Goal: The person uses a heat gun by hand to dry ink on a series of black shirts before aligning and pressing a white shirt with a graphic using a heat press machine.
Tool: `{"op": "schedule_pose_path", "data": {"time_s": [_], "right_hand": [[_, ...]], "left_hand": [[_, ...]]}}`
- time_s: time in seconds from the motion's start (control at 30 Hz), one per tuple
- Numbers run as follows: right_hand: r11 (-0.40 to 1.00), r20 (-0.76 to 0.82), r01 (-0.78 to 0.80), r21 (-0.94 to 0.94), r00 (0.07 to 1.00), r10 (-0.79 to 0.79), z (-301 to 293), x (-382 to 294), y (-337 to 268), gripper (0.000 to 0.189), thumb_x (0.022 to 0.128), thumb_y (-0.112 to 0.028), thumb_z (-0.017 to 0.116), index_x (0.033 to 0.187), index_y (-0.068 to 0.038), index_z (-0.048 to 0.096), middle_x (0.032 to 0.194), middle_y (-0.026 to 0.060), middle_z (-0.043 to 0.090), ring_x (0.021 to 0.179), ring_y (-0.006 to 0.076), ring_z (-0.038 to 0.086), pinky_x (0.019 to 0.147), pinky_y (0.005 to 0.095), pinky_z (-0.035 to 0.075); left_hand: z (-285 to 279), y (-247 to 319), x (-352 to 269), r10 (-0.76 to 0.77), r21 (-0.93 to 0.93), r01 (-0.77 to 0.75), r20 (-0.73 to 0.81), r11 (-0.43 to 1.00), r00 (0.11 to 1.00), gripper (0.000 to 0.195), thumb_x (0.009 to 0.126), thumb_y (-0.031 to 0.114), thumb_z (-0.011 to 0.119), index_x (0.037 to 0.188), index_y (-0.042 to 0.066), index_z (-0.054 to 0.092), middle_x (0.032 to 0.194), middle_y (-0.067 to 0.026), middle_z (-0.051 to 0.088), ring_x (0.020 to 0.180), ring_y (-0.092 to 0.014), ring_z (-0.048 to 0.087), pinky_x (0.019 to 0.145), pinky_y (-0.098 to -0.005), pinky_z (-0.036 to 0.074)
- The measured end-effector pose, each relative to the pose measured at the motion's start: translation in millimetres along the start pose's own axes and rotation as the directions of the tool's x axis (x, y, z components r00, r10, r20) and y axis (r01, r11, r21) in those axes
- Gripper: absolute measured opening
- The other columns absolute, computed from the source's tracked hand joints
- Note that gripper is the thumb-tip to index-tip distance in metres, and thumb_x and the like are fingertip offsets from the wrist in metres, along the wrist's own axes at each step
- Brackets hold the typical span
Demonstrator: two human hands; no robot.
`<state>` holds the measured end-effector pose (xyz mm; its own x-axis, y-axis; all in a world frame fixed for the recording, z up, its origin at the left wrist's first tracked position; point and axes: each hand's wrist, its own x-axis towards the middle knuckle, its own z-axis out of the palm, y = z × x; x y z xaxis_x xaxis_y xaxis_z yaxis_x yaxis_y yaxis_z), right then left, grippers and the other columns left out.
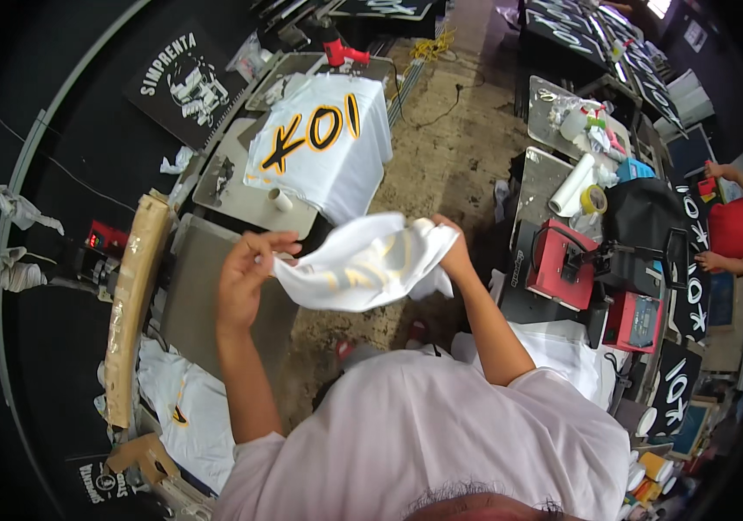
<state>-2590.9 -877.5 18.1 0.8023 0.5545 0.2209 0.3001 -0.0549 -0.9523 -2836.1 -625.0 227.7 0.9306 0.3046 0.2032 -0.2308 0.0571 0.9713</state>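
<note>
A white printed T-shirt [358, 273], partly bunched, hangs in the air between my hands. My left hand [244, 267] grips its left edge with the fingertips. On the other side my right hand [453, 251] is closed on a gathered part of the cloth. The yellow and grey print shows faintly through folds. Beyond it, a white shirt with black and orange lettering [319, 137] lies over a printing platen. A small cardboard tube [280, 200] stands on the grey platen [221, 185] beside that shirt.
A red heat gun [343, 53] rests at the far platen. At right are a red heat press [560, 264], a white roll [572, 185] and yellow tape [593, 199]. A long taped cardboard piece [133, 312] is at left. Another person [736, 225] is at far right.
</note>
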Motion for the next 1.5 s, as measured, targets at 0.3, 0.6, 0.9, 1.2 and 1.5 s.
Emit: {"op": "schedule_pose_path", "data": {"time_s": [0.3,0.6,0.9,1.2,1.5], "right_hand": [[0.812,0.581,0.314,-0.493,0.813,0.038,108,-41,-199,0.028,0.069,-0.011,0.072,0.096,-0.002,0.069,0.082,0.0218,0.071,0.082,0.0412,0.070,0.075,0.0492,0.056],[0.770,0.748,0.395,-0.501,0.646,0.155,173,-82,-217,0.030,0.070,-0.010,0.072,0.099,-0.003,0.069,0.085,0.0229,0.071,0.088,0.0413,0.070,0.080,0.0488,0.057],[0.794,0.922,0.482,-0.370,0.297,0.249,171,-31,-162,0.039,0.069,-0.026,0.080,0.097,0.000,0.071,0.089,0.0213,0.070,0.085,0.0369,0.067,0.077,0.0427,0.053],[0.934,0.980,0.327,-0.148,0.173,0.095,187,77,-217,0.023,0.076,-0.009,0.079,0.092,0.000,0.067,0.083,0.0035,0.067,0.079,0.0138,0.061,0.075,0.0309,0.049],[0.730,0.199,0.543,0.415,0.729,-0.655,227,121,-297,0.018,0.076,0.007,0.074,0.089,-0.003,0.067,0.086,-0.0031,0.065,0.082,0.0058,0.056,0.074,0.0227,0.045]], "left_hand": [[54,-78,-81,0.021,0.516,0.083,-0.192,0.852,0.981,0.053,0.074,0.007,0.083,0.118,0.004,0.055,0.110,-0.0156,0.063,0.096,-0.028,0.065,0.084,-0.0390,0.053],[-7,-93,-174,0.159,0.682,0.235,-0.461,0.692,0.873,0.011,0.071,0.001,0.067,0.081,-0.001,0.062,0.078,-0.0179,0.061,0.074,-0.038,0.062,0.067,-0.0446,0.049],[-43,-43,-278,-0.117,0.401,0.257,-0.341,0.879,0.933,0.018,0.088,0.008,0.062,0.101,-0.002,0.067,0.079,-0.0206,0.065,0.068,-0.030,0.064,0.066,-0.0377,0.049],[-56,32,-362,0.023,0.211,0.254,-0.810,0.944,0.586,0.019,0.101,0.010,0.057,0.110,-0.003,0.067,0.094,0.0013,0.065,0.086,-0.005,0.056,0.077,-0.0212,0.044],[-31,96,-302,0.771,0.745,0.456,-0.612,0.487,0.175,0.023,0.086,-0.004,0.071,0.109,-0.008,0.072,0.097,-0.0063,0.061,0.083,-0.014,0.055,0.078,-0.0238,0.044]]}}
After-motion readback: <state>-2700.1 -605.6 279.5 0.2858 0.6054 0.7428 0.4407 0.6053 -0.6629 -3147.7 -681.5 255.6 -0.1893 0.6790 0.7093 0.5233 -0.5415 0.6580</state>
